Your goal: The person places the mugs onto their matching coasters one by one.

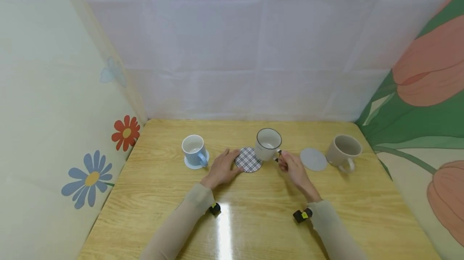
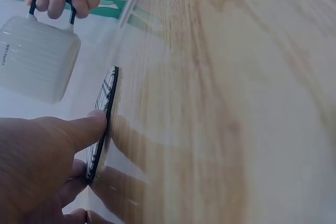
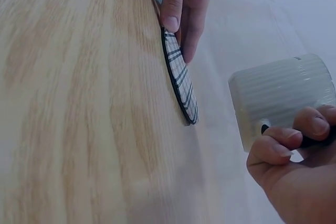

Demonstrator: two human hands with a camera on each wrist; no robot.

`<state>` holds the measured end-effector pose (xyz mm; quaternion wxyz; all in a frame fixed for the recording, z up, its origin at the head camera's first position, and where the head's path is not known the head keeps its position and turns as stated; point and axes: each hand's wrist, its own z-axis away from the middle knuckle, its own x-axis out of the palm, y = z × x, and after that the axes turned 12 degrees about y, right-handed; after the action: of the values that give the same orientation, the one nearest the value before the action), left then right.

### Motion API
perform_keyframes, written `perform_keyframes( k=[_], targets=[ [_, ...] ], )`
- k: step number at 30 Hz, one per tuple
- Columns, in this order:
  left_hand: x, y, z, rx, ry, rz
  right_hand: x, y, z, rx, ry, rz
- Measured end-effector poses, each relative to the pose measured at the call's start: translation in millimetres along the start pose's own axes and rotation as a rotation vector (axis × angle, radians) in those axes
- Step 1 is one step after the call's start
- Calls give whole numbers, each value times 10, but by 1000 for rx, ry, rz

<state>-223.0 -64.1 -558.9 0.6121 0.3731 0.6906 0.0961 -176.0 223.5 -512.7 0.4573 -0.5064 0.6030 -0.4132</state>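
My right hand (image 1: 294, 168) grips the black-edged handle of a white ribbed mug (image 1: 267, 147), its fingers curled through it. In both wrist views the mug (image 2: 39, 59) hangs above the table, with dark lettering on its side. Below and left of it lies a round plaid coaster (image 1: 248, 160) with a black edge. My left hand (image 1: 224, 167) holds this coaster by its left side, thumb on the near edge and fingers on the far edge. The right wrist view shows the thumb at the rim of the coaster (image 3: 179, 80).
A blue mug (image 1: 193, 150) stands on a pale blue coaster (image 1: 192, 166) at the left. To the right are a grey coaster (image 1: 313, 159) and a beige mug (image 1: 342, 151) beside it. A white cloth (image 1: 232, 50) hangs behind the wooden table (image 1: 261, 211).
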Motion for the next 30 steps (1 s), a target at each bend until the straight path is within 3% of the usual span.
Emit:
perform_keyframes(
  k=[12,30],
  targets=[
    [-19,17,9,-12,-21,7,60,-41,-40,-6,7,44],
    [-95,68,24,-14,-37,5,142,-56,-58,-7,-24,8]
  ],
)
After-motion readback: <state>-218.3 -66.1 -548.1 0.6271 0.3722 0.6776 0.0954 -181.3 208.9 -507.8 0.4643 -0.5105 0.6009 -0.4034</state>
